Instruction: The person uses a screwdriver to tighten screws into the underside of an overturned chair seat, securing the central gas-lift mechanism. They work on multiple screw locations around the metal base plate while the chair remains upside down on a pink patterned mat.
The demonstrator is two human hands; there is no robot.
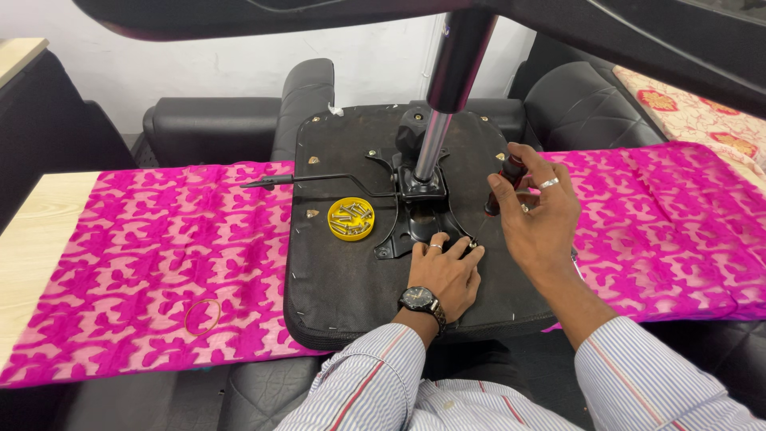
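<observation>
— Where the black metal mechanism plate [415, 223] sits on the upturned chair seat [359, 279], what is held there?

— One screwdriver [501, 187] with a dark handle. The right hand [536, 211] has its grip closed around the handle, and the thin shaft goes down to the right edge of the plate. One silver ring is on a finger of this hand.

— And the other hand?

— The left hand [447, 271] lies on the seat just below the plate. Its fingertips pinch together at the screwdriver tip; if a screw is between them, I cannot tell, it is too small. This hand also has one ring, and one black wristwatch [420, 301] is on the wrist.

— What stands on the plate?

— One shiny metal column [435, 136] rises from its middle, up to the black chair base [399, 16] at the top of the view. One thin black lever [311, 179] goes from the plate to the left.

— Are there loose parts?

— One round yellow lid [351, 219] lies on the seat, left of the plate, with several silver screws in it; I cannot count them exactly.

— What is under the seat?

— One pink patterned cloth [144, 255] is spread on the table [32, 231], and the seat is on it. One rubber band [203, 316] lies on the cloth, well apart, to the left. Black armchairs [231, 124] stand behind.
</observation>
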